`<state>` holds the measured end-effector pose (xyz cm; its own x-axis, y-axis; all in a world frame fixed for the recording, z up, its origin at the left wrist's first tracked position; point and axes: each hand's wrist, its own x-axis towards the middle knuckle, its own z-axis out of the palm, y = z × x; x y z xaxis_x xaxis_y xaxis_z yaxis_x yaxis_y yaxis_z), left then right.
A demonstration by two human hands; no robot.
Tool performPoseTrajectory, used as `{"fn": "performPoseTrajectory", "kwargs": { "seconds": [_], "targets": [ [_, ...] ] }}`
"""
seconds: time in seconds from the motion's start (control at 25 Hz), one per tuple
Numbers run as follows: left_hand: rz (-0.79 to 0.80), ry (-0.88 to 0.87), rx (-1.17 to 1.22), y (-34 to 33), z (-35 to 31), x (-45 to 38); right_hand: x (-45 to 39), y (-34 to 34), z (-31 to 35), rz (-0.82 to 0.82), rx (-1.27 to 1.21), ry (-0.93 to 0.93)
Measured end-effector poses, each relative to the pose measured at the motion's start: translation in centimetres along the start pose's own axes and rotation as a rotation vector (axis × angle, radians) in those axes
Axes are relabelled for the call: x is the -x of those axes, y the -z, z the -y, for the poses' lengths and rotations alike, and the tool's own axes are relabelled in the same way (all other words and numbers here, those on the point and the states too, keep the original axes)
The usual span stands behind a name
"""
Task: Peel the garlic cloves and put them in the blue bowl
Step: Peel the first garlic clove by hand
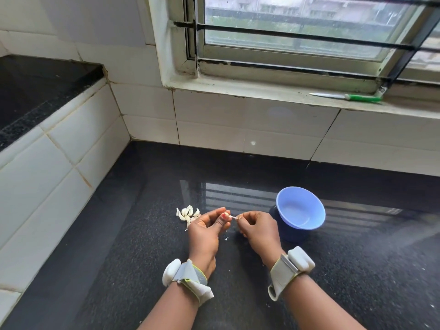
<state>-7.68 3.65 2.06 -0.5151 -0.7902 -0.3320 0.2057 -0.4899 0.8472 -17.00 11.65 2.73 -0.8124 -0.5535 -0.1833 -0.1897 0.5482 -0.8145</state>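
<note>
My left hand [206,231] pinches a small garlic clove [228,216] between thumb and fingertips, held above the black counter. My right hand [258,228] pinches a strip of the clove's skin [234,217] just to the right of it, the two hands almost touching. A small pile of unpeeled white cloves [187,214] lies on the counter just left of and behind my left hand. The blue bowl [300,211] stands to the right of my right hand; no clove shows in it.
A bit of peel [226,238] lies on the black granite counter [142,234] between my hands. White tiled walls close off the left and back. A green-handled knife [347,97] lies on the window sill. A raised counter [35,91] is at far left.
</note>
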Motion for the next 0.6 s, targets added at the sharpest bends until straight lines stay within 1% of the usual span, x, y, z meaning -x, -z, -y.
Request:
{"fn": "performPoseTrajectory", "kwargs": {
  "seconds": [0.16, 0.24, 0.36, 0.44, 0.52, 0.6],
  "targets": [
    [-0.028, 0.05, 0.122, 0.0, -0.2, 0.1, -0.2, 0.4, -0.3, -0.068, 0.014, -0.012],
    [-0.017, 0.065, 0.135, 0.1, -0.5, 0.0, 0.0, 0.9, -0.2, -0.067, 0.09, 0.059],
    [-0.011, 0.119, 0.136, -0.1, -0.6, 0.0, 0.2, 0.9, -0.4, -0.004, 0.326, 0.246],
    [-0.008, 0.153, 0.137, -0.3, -0.5, 0.1, 0.5, 0.6, -0.6, 0.061, 0.475, 0.328],
    [-0.005, 0.163, 0.115, -0.4, -0.4, 0.2, 0.6, 0.6, -0.8, 0.097, 0.555, 0.367],
    [-0.002, 0.163, 0.107, -0.3, -0.3, 0.1, 0.7, 0.8, -0.9, 0.095, 0.554, 0.363]
  ]
}}
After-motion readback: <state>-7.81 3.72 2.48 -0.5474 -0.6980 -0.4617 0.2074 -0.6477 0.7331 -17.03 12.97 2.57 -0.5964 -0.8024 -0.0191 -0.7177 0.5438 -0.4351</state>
